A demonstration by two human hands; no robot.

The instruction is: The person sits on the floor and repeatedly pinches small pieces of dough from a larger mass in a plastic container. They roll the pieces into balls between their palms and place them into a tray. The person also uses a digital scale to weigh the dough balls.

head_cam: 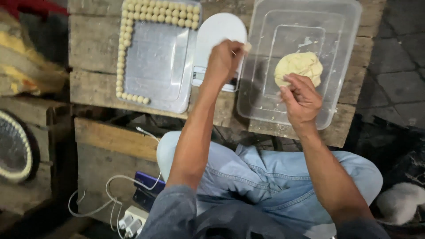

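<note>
the table (pixel 95 42) of rough planks runs off the top edge, so its far side is cut off. the person's face and shoulders are out of view; only the arms and the jeans (pixel 265 172) show, and the sleeves are cut by the bottom edge. at far left a yellow heap (pixel 26 66) is blurred and hard to name, and below it a round dark tray (pixel 13 150) with a pale beaded rim is half cut off. a pale furry shape (pixel 400 201) at lower right is too dim to tell.

the clear tub (pixel 341 66) sits on the table's right end, its near corner past the plank's edge. in it lies one lump of dough (pixel 299 66), yellow and uneven, near the middle. left of it the metal tray (pixel 155 62) holds small dough balls (pixel 121 48) lined in a double row along its top and in a single line down its left side and along part of the near edge; its middle is bare. its top is cut off.

between tray and tub stands a white scale (pixel 217 33); its near part, with the display, is hidden by the left hand (pixel 223 59). that hand is closed in a loose fist above the scale, thumb and forefinger pinched on a small bit of dough (pixel 247 46). the right hand (pixel 301 99) rests in the tub at the near side of the dough, its fingertips (pixel 287 79) curled and pressing into the lump; whether they grip a piece i cannot tell.

low at left, white cables (pixel 106 192) and a plug strip (pixel 130 221) lie by a dark blue box (pixel 148 181).
</note>
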